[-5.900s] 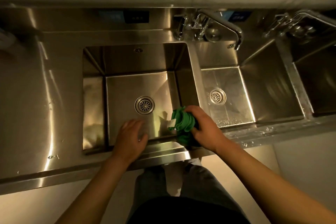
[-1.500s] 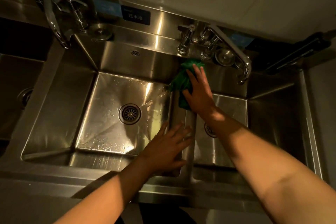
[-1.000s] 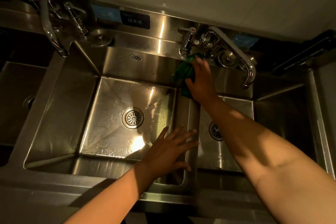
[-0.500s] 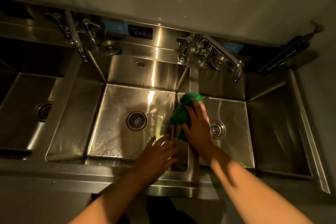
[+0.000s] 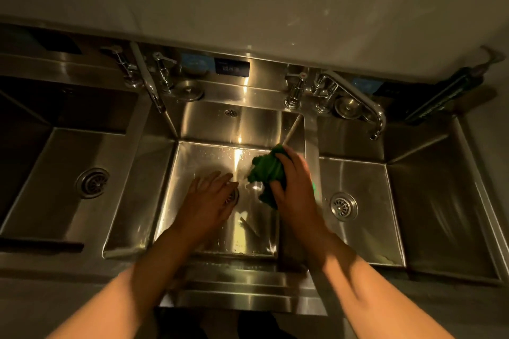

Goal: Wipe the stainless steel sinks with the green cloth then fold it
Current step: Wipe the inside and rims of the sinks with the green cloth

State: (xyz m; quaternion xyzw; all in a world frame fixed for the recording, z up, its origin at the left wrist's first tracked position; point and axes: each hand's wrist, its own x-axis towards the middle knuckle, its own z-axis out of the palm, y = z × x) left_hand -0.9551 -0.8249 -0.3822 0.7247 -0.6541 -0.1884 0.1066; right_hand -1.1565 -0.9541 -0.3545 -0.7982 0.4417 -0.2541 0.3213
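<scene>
Steel counter (image 5: 248,287) with three sinks under dim light, taps at twelve o'clock; the left hand (image 5: 209,203) lies flat over the middle sink's (image 5: 192,173) drain, fingers spread. Right hand (image 5: 296,187) at two o'clock bunches the green cloth (image 5: 265,170) against the divider wall, fingers curled around it.

We see 3 steel sinks (image 5: 192,124) in a row, the middle one wet; the green cloth (image 5: 265,170) sits bunched against its right wall.
</scene>
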